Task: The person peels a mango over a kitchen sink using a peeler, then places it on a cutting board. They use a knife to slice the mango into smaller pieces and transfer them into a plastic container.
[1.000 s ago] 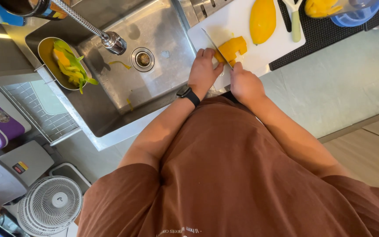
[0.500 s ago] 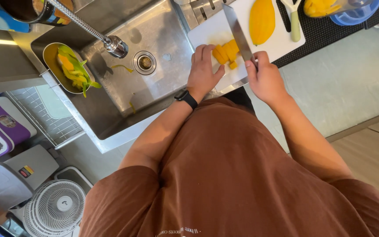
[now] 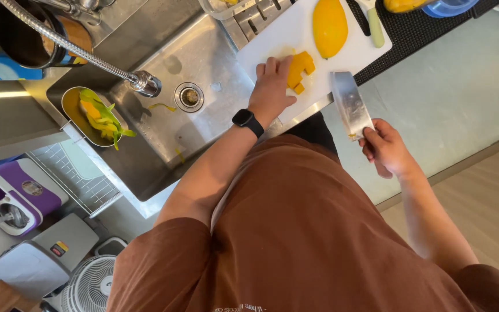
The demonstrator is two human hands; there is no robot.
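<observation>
**Observer:** On the white cutting board point(image 3: 272, 43) beside the sink point(image 3: 203, 63), your left hand point(image 3: 271, 86) lies palm down, fingers spread loosely and resting against the cut mango pieces point(image 3: 300, 69). It presses on them rather than gripping them.

**Checker:** And your right hand?

**Observer:** Your right hand point(image 3: 385, 149) is clenched around the handle of the broad knife point(image 3: 350, 107). You hold the blade off the board's near edge, over the pale counter point(image 3: 451, 98), well apart from the cubes.

**Checker:** Is anything stuck to the blade?

**Observer:** A small yellowish fleck seems to sit near the heel, but it is too small for you to rely on.

**Checker:** What else is on the board?

**Observer:** A whole peeled mango half point(image 3: 329, 26) lies just beyond the cubes, near them but not touching. A pale green-handled tool point(image 3: 374, 26) lies at the board's right side.

**Checker:** And the sink?

**Observer:** An oval dish of yellow and green peelings point(image 3: 98, 115) sits at its left, below the spring faucet point(image 3: 82, 52). You wear a black watch point(image 3: 246, 120) on your left wrist.
</observation>
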